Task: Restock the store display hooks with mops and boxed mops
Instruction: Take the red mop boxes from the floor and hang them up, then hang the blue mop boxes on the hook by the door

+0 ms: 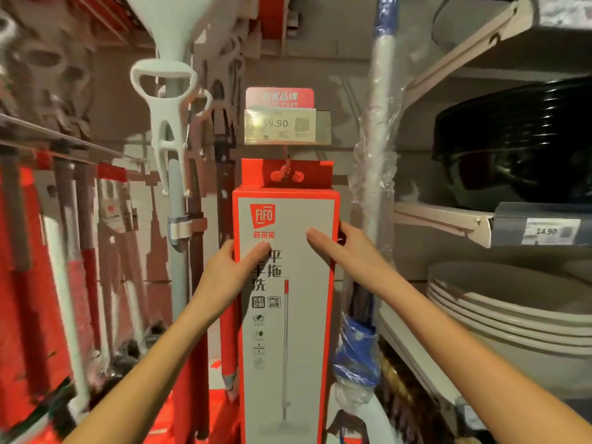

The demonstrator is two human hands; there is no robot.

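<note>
- A tall boxed mop (288,315) stands upright in the middle, right in front of the person. It is red round the edges and grey on the front, with a picture of a mop on it.
- The left hand (229,267) holds the left edge of the box. Its thumb lies on the front and its fingers (224,251) wrap round the side.
- The right hand (347,248) holds the right edge, a bit higher up. Its thumb lies flat on the front and its fingers (345,231) curl round the side.
- On top of the box is a red hang tab (286,173) with a hole. A thin hook (287,155) comes down to that hole.
- Just above the tab is a yellow price tag (282,126), with a pink sign (279,97) on top of it.
- To the left hangs a white mop handle (166,123) with a loop at the top. More red mop poles (86,251) hang further left.
- Just beside the box on the right is a mop wrapped in clear plastic (378,123), with blue at the bottom.
- On the right are shelves. Black basins (519,139) sit on the upper shelf and pale basins (512,302) are stacked below.
- A small shelf label (549,232) reads 14.90.
</note>
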